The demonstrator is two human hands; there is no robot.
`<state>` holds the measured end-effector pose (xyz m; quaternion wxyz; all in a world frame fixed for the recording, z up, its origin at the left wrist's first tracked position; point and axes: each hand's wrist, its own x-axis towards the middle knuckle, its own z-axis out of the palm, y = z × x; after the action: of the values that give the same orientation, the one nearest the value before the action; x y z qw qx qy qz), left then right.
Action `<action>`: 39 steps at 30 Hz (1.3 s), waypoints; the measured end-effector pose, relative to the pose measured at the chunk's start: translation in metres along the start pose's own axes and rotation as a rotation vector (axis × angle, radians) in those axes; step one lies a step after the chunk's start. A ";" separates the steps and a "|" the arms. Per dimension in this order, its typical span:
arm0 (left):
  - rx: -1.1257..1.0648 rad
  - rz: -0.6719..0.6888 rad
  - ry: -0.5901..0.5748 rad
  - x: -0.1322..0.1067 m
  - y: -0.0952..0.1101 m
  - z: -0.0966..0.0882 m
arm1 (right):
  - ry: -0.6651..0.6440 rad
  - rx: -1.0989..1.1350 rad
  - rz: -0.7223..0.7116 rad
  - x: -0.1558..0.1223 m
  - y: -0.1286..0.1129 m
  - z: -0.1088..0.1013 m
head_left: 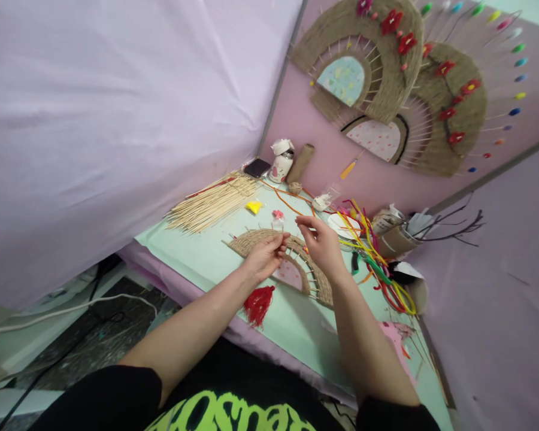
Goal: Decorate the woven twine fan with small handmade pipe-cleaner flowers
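Note:
A half-round woven jute fan on wooden sticks (251, 242) lies on the mint-green table sheet (197, 263). My left hand (266, 256) hovers over its top, fingers curled in a pinch. My right hand (322, 242) is raised just right of it, fingertips pinched together on something too small to make out. A small clear bag with pink pieces (278, 219) lies just beyond the fingertips. A red tassel (258, 304) hangs at the table's near edge under my left wrist.
A bundle of bamboo skewers (211, 205) lies at the left. Coloured pipe cleaners (372, 257), a paper cup (397, 239), a jute spool (300, 163), a white jar (281, 159) and a phone (257, 167) crowd the far side. Two finished fans (381, 66) hang on the pink wall.

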<state>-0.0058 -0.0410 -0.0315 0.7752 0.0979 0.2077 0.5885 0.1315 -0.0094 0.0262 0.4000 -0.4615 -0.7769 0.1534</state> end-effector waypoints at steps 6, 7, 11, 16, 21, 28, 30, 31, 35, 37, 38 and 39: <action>-0.110 -0.103 0.003 0.000 0.004 -0.001 | 0.231 0.044 -0.082 -0.054 -0.003 0.013; -0.124 -0.106 0.009 0.000 0.005 -0.001 | 0.264 0.021 -0.136 -0.058 -0.001 0.017; -0.140 -0.089 -0.014 -0.001 0.007 0.001 | 0.238 -0.072 -0.301 -0.068 0.001 0.025; -0.131 -0.088 -0.108 -0.003 0.009 0.001 | 0.144 -0.222 -0.266 -0.071 -0.003 0.027; -0.124 -0.067 -0.182 -0.005 0.009 0.003 | -0.034 -0.416 -0.197 -0.072 -0.004 0.036; -0.138 -0.049 -0.135 -0.009 0.013 0.005 | -0.079 -0.358 -0.287 -0.074 -0.008 0.037; -0.139 -0.035 -0.133 -0.009 0.014 0.005 | -0.028 -0.310 -0.283 -0.073 -0.007 0.035; -0.135 -0.041 -0.136 -0.010 0.015 0.005 | 0.002 -0.283 -0.268 -0.072 -0.006 0.035; -0.106 -0.128 -0.174 -0.012 0.013 0.007 | 0.084 -0.176 -0.205 -0.068 -0.003 0.036; -0.092 -0.155 -0.189 -0.013 0.011 0.009 | 0.110 -0.147 -0.188 -0.067 -0.002 0.036; -0.082 -0.161 -0.195 -0.014 0.011 0.010 | 0.121 -0.138 -0.183 -0.067 -0.003 0.036; -0.072 -0.161 -0.201 -0.014 0.010 0.010 | 0.136 -0.131 -0.178 -0.067 -0.003 0.035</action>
<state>-0.0132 -0.0505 -0.0156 0.8398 0.1114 0.1150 0.5187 0.1200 -0.0627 -0.0262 0.4326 -0.4251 -0.7944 0.0344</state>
